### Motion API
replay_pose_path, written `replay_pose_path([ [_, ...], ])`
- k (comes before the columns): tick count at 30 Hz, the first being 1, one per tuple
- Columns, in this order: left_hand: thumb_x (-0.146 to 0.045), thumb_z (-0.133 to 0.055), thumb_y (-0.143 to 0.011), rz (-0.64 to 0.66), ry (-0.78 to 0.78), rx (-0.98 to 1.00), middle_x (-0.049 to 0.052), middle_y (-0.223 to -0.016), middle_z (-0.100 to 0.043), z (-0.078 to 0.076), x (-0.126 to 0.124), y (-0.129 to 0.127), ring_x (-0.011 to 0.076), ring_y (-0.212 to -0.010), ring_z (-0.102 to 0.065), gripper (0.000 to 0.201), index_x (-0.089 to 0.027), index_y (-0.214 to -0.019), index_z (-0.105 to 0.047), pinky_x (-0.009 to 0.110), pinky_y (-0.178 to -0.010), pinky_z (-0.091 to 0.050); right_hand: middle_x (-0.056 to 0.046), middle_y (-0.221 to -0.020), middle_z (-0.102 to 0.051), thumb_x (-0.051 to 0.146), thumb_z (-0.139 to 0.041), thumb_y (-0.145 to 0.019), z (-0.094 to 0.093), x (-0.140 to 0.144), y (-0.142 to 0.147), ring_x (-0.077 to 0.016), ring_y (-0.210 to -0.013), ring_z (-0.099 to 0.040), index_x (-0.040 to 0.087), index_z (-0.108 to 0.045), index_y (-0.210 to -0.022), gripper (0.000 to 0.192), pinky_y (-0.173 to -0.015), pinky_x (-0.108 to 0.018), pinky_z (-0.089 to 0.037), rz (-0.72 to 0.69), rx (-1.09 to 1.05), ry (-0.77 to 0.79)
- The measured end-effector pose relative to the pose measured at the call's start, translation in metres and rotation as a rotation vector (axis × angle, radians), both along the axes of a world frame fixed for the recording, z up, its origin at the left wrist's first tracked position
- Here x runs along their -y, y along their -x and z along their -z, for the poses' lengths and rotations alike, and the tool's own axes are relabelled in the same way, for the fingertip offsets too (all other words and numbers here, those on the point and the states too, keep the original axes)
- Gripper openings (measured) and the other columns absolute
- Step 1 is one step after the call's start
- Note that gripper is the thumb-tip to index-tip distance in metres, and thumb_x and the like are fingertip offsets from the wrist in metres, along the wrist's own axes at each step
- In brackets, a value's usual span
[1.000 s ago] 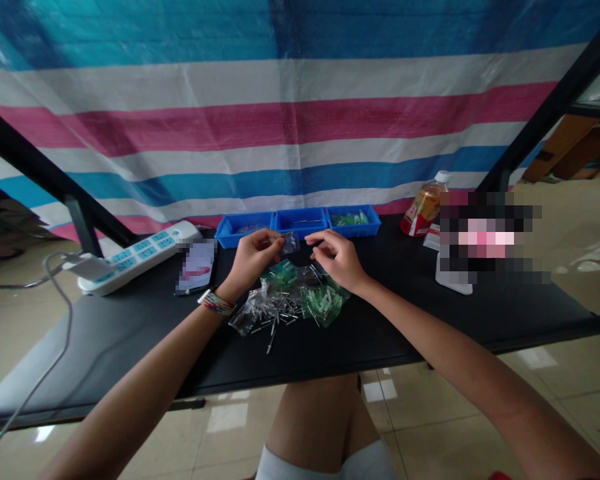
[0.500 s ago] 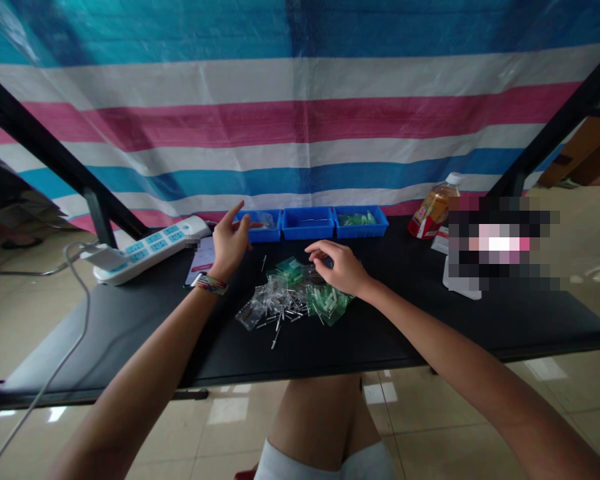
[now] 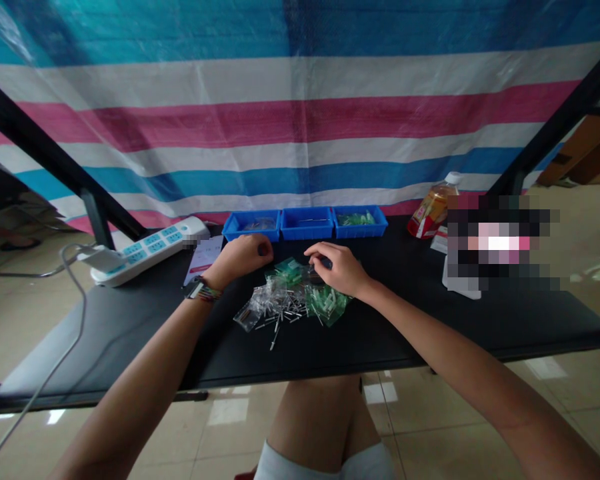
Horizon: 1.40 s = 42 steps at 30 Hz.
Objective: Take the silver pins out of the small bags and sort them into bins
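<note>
Right hand (image 3: 341, 267) pinches at small clear plastic bags of green parts (image 3: 325, 301): light, slippery, crinkly; grip by edge. Left hand (image 3: 241, 257) curled, resting on black table (image 3: 430, 313).

No writing can be read anywhere. The bottle (image 3: 431, 208) at the right rear of the tabletop (image 3: 405, 320) carries a red and white label, and the white paper slip (image 3: 203, 256) beside the power strip (image 3: 147, 249) bears a red mark, but the lettering on both is too small and blurred to make out. The blue sockets on the power strip show no legible marking, and two patches in the view are pixelated.
</note>
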<state>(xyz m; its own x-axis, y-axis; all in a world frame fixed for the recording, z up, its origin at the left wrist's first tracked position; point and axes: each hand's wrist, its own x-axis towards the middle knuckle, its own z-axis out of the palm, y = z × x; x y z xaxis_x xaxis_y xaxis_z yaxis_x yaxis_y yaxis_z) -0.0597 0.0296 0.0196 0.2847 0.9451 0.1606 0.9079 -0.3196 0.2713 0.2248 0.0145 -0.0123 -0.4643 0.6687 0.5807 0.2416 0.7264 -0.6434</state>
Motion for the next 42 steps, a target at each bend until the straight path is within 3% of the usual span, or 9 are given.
replay_pose_path([
  [5,-0.033,-0.068,-0.093,0.256,-0.071,0.470,0.006,-0.092,-0.076,-0.009,0.017,-0.035,0.0172,-0.078,-0.065,0.016,-0.019,-0.093,-0.076,0.028,-0.069,-0.048,-0.003,-0.090,-0.079,0.020,-0.066,-0.094,-0.001,-0.003,0.002,-0.0207,-0.087,-0.075,0.020,-0.074,-0.106,0.014,-0.082,-0.035,-0.056,0.013,-0.145,0.244],
  [10,-0.037,-0.076,-0.095,0.338,0.010,0.933,0.003,-0.078,-0.070,-0.009,0.036,-0.071,0.0136,-0.067,-0.064,0.020,-0.017,-0.093,-0.071,0.025,-0.062,-0.051,-0.005,-0.099,-0.079,0.039,-0.076,-0.093,-0.002,-0.007,0.005,-0.0210,-0.091,-0.073,0.020,-0.075,-0.103,0.021,-0.084,-0.036,-0.055,-0.125,-0.188,0.450],
  [13,-0.036,-0.078,-0.095,0.349,0.116,1.073,0.002,-0.074,-0.073,-0.005,0.039,-0.078,0.0154,-0.067,-0.071,0.021,-0.018,-0.094,-0.069,0.027,-0.066,-0.058,-0.005,-0.095,-0.078,0.043,-0.076,-0.092,-0.003,-0.007,0.006,-0.0206,-0.090,-0.072,0.019,-0.074,-0.095,0.024,-0.084,-0.036,-0.055,-0.232,-0.264,0.537],
  [21,-0.039,-0.082,-0.091,0.288,0.112,1.123,0.006,-0.083,-0.078,0.003,0.029,-0.071,0.0161,-0.070,-0.074,0.026,-0.017,-0.095,-0.070,0.027,-0.063,-0.061,-0.004,-0.084,-0.076,0.048,-0.084,-0.083,-0.004,-0.011,0.002,-0.0181,-0.074,-0.072,0.020,-0.072,-0.095,0.032,-0.072,-0.034,-0.062,-0.117,-0.439,0.694],
  [28,-0.044,-0.081,-0.091,0.204,0.128,1.081,0.009,-0.087,-0.078,-0.001,0.025,-0.061,0.0183,-0.074,-0.076,0.031,-0.015,-0.097,-0.070,0.029,-0.066,-0.061,-0.001,-0.080,-0.072,0.042,-0.084,-0.081,-0.008,-0.014,-0.002,-0.0156,-0.068,-0.072,0.021,-0.069,-0.091,0.028,-0.065,-0.030,-0.062,-0.046,-0.479,0.599],
  [35,-0.046,-0.082,-0.089,0.193,0.112,1.072,0.010,-0.088,-0.080,-0.006,0.027,-0.063,0.0213,-0.080,-0.078,0.033,-0.015,-0.095,-0.073,0.031,-0.070,-0.062,-0.001,-0.078,-0.072,0.044,-0.079,-0.082,-0.006,-0.015,-0.002,-0.0145,-0.062,-0.070,0.019,-0.069,-0.088,0.027,-0.060,-0.028,-0.061,-0.113,-0.457,0.780],
  [42,-0.045,-0.083,-0.088,0.175,0.107,1.041,0.011,-0.088,-0.080,-0.003,0.027,-0.060,0.0208,-0.081,-0.077,0.033,-0.014,-0.095,-0.074,0.031,-0.071,-0.060,0.000,-0.077,-0.072,0.045,-0.079,-0.082,-0.005,-0.015,-0.003,-0.0132,-0.062,-0.068,0.019,-0.068,-0.088,0.029,-0.061,-0.027,-0.060,-0.114,-0.432,0.751],
])
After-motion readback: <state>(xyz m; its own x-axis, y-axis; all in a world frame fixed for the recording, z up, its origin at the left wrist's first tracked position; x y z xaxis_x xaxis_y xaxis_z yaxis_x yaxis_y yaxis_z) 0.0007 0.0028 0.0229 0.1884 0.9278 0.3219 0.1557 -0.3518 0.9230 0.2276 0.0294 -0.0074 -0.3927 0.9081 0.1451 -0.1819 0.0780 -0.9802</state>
